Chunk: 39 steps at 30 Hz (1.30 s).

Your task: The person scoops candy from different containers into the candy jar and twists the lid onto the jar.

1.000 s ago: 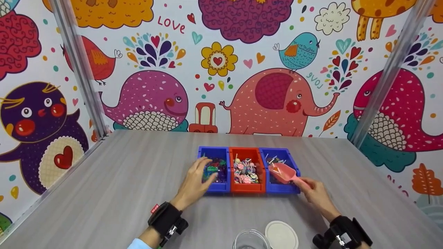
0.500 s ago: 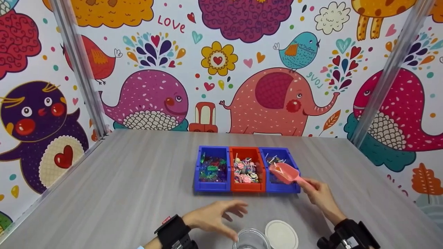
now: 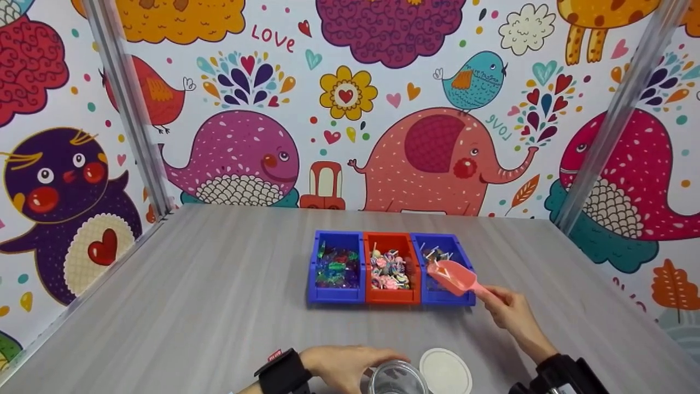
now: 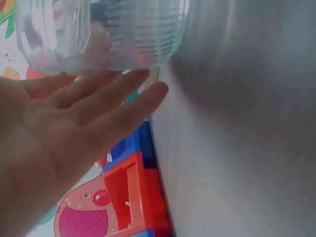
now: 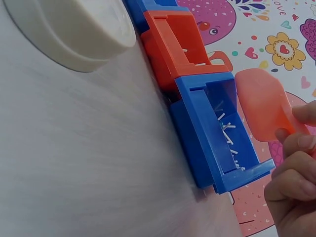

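Note:
My right hand (image 3: 514,317) grips the handle of a pink scoop (image 3: 454,278), tilted over the right blue bin (image 3: 448,299). In the scoop lies something small, orange and white. White sticks of lollipops (image 5: 227,133) show inside that bin in the right wrist view. My left hand (image 3: 344,366) is beside a clear ribbed jar (image 3: 398,380) near the table's front edge. Its fingers reach along the far side of the jar. They look nearly straight, right at the jar's wall, in the left wrist view (image 4: 108,39).
A round cream lid (image 3: 445,371) lies just right of the jar. Joined to the right blue bin are a red bin (image 3: 392,297) of lollipops and a left blue bin (image 3: 334,296) of shiny coloured pieces. A patterned wall stands behind the grey table (image 3: 219,284).
My left hand has come from the left blue bin down to the jar. The right hand has shifted slightly toward me, still holding the scoop over the right bin.

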Each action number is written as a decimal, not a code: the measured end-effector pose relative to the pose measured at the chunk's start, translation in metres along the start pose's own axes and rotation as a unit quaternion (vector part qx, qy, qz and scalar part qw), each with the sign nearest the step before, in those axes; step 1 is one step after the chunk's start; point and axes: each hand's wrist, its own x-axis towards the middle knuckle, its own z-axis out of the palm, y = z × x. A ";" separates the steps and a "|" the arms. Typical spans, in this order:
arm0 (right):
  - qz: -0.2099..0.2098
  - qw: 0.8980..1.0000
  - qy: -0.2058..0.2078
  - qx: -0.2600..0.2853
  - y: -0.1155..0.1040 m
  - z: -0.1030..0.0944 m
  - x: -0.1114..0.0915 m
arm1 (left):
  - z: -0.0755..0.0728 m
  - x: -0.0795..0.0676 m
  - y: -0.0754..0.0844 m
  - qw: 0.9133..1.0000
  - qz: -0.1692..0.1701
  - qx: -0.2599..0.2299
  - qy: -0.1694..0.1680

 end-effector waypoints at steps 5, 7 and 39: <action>-0.010 1.000 -0.010 0.005 0.000 0.000 -0.002 | 0.002 0.001 0.003 1.000 0.013 0.017 0.016; -0.008 1.000 -0.011 0.002 -0.001 0.001 -0.002 | 0.002 0.000 0.003 0.999 0.010 0.022 0.023; -0.004 1.000 -0.010 0.012 -0.006 0.010 -0.011 | 0.003 0.003 -0.004 0.976 -0.045 0.129 0.169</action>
